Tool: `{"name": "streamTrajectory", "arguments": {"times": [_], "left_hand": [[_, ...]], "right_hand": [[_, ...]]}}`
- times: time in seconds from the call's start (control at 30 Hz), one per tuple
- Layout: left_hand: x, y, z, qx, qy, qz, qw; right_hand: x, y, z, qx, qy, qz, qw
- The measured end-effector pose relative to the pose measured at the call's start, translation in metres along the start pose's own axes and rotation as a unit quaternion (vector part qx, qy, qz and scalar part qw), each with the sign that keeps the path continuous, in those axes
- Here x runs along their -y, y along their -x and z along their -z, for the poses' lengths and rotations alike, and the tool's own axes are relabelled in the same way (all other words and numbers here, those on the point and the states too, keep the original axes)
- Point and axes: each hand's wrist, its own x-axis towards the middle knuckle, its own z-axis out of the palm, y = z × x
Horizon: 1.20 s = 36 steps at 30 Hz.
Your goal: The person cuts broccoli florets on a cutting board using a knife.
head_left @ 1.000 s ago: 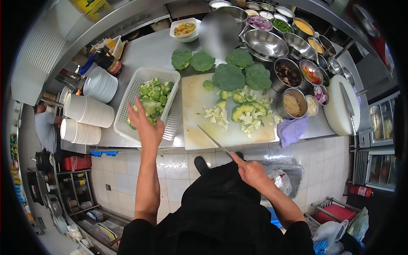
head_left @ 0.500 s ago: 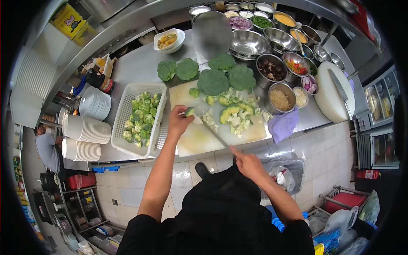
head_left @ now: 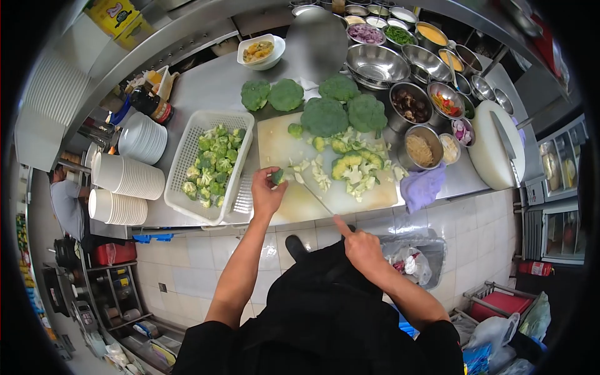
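Note:
My left hand (head_left: 267,192), fingers pinched, holds a small broccoli floret (head_left: 277,177) over the left part of the cutting board (head_left: 290,211). In my right hand (head_left: 364,251) is a knife (head_left: 317,199), forefinger stretched along it, its blade pointing up-left towards the floret. Pale stem trimmings (head_left: 320,175) lie beside the blade. A partly cut broccoli head (head_left: 357,165) rests on the board's right side. Whole broccoli heads (head_left: 324,117) sit along its back edge. Left of the board, a white perforated basket (head_left: 179,164) contains many cut florets (head_left: 215,162).
Stacked white bowls (head_left: 128,175) stand at the counter's left. Metal bowls of ingredients (head_left: 410,103) crowd the back right. A purple cloth (head_left: 422,186) hangs by the front edge. Another knife (head_left: 502,134) lies on a round white board (head_left: 481,156). A bin (head_left: 431,256) stands below.
The camera view has shifted slightly, moving the counter items a little to the right. The floret has turned in my left fingers, and the knife blade has tilted. Both hands keep their hold.

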Motion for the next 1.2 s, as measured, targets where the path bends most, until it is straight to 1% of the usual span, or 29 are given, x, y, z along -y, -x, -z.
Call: {"name": "streamTrajectory", "arguments": {"times": [0.1,0.2,0.23,0.33,0.4,0.43,0.53,0.6,0.7,0.77,0.83,0.93,1.0,1.07,1.1,1.13,1.2], "left_hand": [[0.005,0.005,0.008,0.014,-0.007,-0.055,0.998],[-0.004,0.003,0.006,0.033,-0.025,-0.113,0.993],[-0.007,0.004,0.006,0.039,-0.037,-0.129,0.99],[-0.014,0.009,0.012,0.034,-0.058,-0.109,0.992],[-0.015,0.017,0.021,0.025,-0.106,-0.093,0.99],[-0.015,0.024,0.026,0.021,-0.13,-0.083,0.988],[-0.006,0.038,0.03,0.014,-0.178,-0.185,0.966],[-0.003,0.046,0.024,-0.02,-0.167,-0.177,0.97],[-0.003,0.05,0.015,-0.05,-0.16,-0.172,0.971],[-0.001,0.053,0.015,-0.055,-0.157,-0.166,0.972],[0.004,0.051,0.014,-0.057,-0.152,-0.158,0.974],[0.01,0.045,0.024,-0.048,-0.058,-0.093,0.993],[0.002,0.037,0.048,-0.066,-0.006,-0.071,0.995],[-0.042,0.018,0.092,-0.152,-0.137,-0.163,0.965],[-0.082,0.009,0.099,-0.229,-0.273,-0.176,0.917],[-0.109,0.0,0.102,-0.303,-0.402,-0.183,0.845],[-0.117,-0.021,0.08,-0.168,-0.317,-0.196,0.913]], "right_hand": [[0.0,0.002,0.012,0.02,-0.01,0.003,1.0],[0.01,0.002,0.022,-0.019,-0.052,0.028,0.998],[0.008,0.001,0.017,-0.01,-0.046,0.028,0.999],[-0.004,-0.005,-0.005,0.006,-0.033,0.024,0.999],[-0.01,-0.005,-0.008,0.016,-0.034,0.024,0.999],[-0.011,-0.004,-0.007,0.018,-0.064,0.028,0.997],[-0.011,-0.001,0.007,0.023,-0.146,0.024,0.989],[-0.005,0.004,0.02,0.036,-0.199,0.006,0.979],[0.005,0.003,0.034,0.072,-0.185,0.005,0.98],[0.001,-0.001,0.002,0.067,-0.205,0.002,0.976],[0.0,-0.004,-0.008,0.065,-0.221,-0.001,0.973],[-0.011,-0.005,-0.008,0.086,-0.246,0.0,0.965],[-0.022,-0.007,-0.005,0.112,-0.273,-0.003,0.956],[-0.026,-0.004,-0.001,0.087,-0.276,0.006,0.957],[-0.026,-0.003,0.001,0.073,-0.277,0.011,0.958],[-0.023,-0.005,0.002,0.076,-0.265,0.012,0.961],[-0.01,-0.017,0.005,0.081,-0.238,0.014,0.968]]}}
